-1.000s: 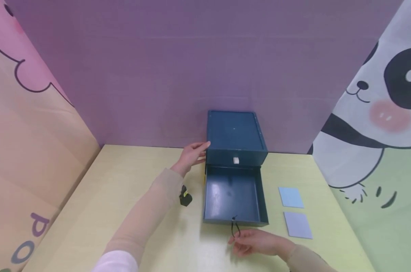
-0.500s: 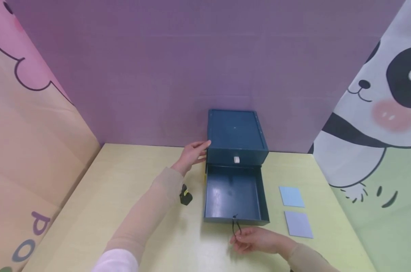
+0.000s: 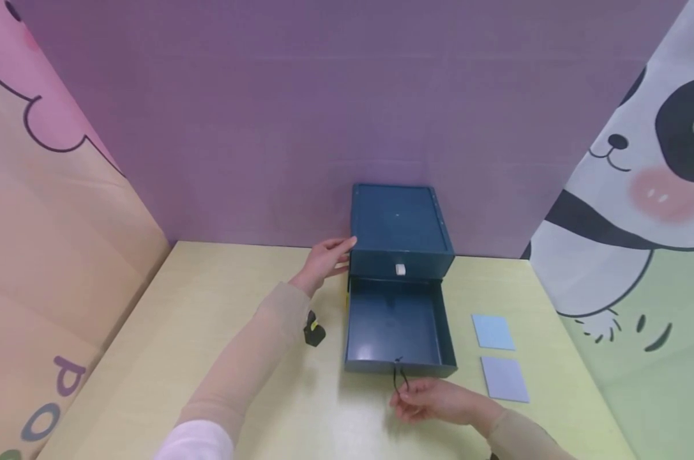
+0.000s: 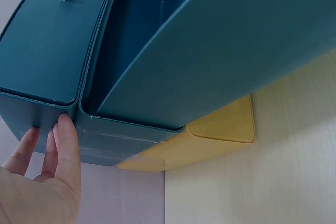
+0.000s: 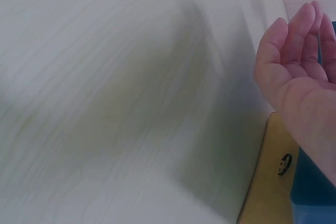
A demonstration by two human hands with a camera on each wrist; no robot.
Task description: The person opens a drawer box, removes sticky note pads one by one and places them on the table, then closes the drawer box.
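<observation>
A dark blue drawer unit point(image 3: 401, 220) stands against the back wall, with its lower drawer point(image 3: 392, 329) pulled far out and nothing in it. Its upper drawer front bears a white loop tab point(image 3: 401, 269). My left hand point(image 3: 324, 259) rests on the unit's left side; in the left wrist view the fingertips point(image 4: 65, 124) touch the blue wall near the front edge. A black cord loop point(image 3: 395, 380) hangs from the open drawer's front. Thumb and fingers of my right hand point(image 3: 429, 399) pinch it. In the right wrist view that hand point(image 5: 302, 72) is curled, the cord hidden.
Below the blue drawers sits a yellow drawer point(image 4: 226, 121), shut. A small black and yellow object point(image 3: 314, 330) lies to the left of the open drawer. On the right lie a light blue square point(image 3: 493, 332) and a lilac square point(image 3: 504, 379).
The open drawer's front and my right hand have shifted slightly toward the unit. My left hand stays on the unit's side. The head view has drifted a little.
</observation>
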